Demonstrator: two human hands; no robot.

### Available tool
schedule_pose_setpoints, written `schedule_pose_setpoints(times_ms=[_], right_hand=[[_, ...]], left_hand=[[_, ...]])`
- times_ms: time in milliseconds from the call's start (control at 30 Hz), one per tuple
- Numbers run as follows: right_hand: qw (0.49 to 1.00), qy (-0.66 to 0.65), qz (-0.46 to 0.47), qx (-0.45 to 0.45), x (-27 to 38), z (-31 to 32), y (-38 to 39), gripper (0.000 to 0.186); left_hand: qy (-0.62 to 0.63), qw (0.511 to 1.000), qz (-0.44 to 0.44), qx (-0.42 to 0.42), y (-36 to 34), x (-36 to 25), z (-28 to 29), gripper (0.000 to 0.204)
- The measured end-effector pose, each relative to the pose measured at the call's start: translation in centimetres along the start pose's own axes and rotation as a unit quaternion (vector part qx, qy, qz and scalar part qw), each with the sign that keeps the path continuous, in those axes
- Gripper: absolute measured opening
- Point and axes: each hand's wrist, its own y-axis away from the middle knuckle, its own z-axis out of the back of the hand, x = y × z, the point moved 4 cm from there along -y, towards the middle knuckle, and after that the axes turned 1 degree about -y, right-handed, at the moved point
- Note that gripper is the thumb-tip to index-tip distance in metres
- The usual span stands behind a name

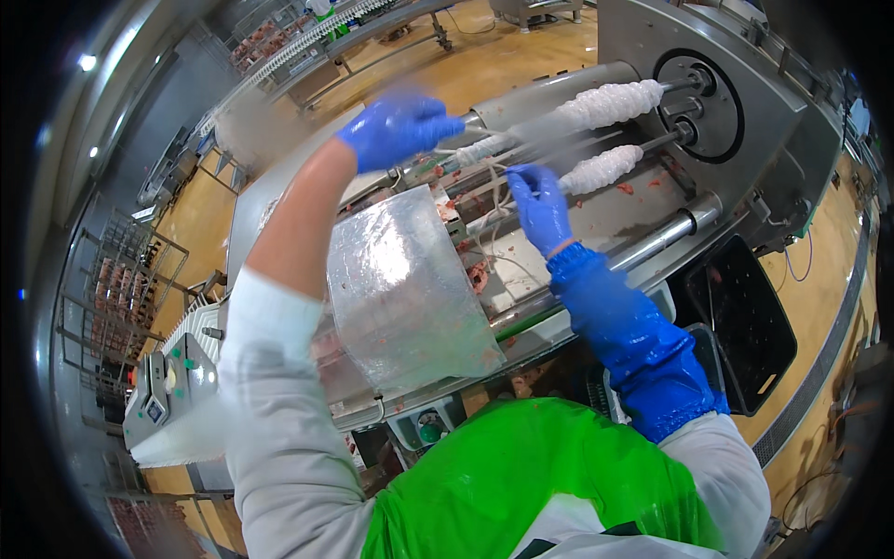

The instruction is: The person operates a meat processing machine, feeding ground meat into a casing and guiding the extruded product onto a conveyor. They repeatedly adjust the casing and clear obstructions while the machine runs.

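Our green apron (521, 466) lay nearest, with both forearms reaching beyond it over the machine's steel bed (633, 222). Our left hand (399, 130), gloved in blue, was up by the bed's far edge, its fingers close together and pointing right. White gathered netting (610, 104) on the upper tube ran from just beside those fingertips toward the bed's right end; blur lay there, so we could not tell whether they gripped anything.

We had our right hand (540, 207) lower, over the middle of the bed, fingers curled and bunched. Pale cord (496, 194) hung just left of its fingertips, though we could not tell whether they clasped it. A shorter white netting roll (603, 168) sat on the lower tube, just right of that hand. Clear plastic sheeting (405, 289) covered the bed's near left corner, below our left hand.
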Motion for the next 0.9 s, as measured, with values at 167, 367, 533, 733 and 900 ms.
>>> schedule_pose_setpoints(times_ms=[167, 367, 533, 733, 900], right_hand=[[0.884, 0.273, 0.379, 0.022, 6.2, 1.5, 2.6, 0.027], [0.987, -0.147, -0.008, 0.06, -1.5, 1.6, 2.6, 0.019], [0.987, -0.081, -0.045, 0.132, -5.2, -3.4, 3.1, 0.02], [0.865, -0.358, -0.317, 0.155, -5.2, -8.7, 1.5, 0.02], [0.817, -0.527, -0.213, 0.099, -6.3, -2.5, 2.6, 0.019]], left_hand=[[-0.079, 0.966, -0.241, 0.039, 9.3, -6.7, -4.7, 0.03], [-0.06, 0.992, -0.096, -0.063, 6.1, -1.8, -2.3, 0.03], [0.143, 0.989, 0.015, 0.04, -5.8, 3.4, -4.9, 0.047], [0.453, 0.85, 0.081, 0.256, -10.4, 1.4, -8.9, 0.047], [0.179, 0.982, 0.019, 0.055, -7.9, -0.1, -2.4, 0.037]])
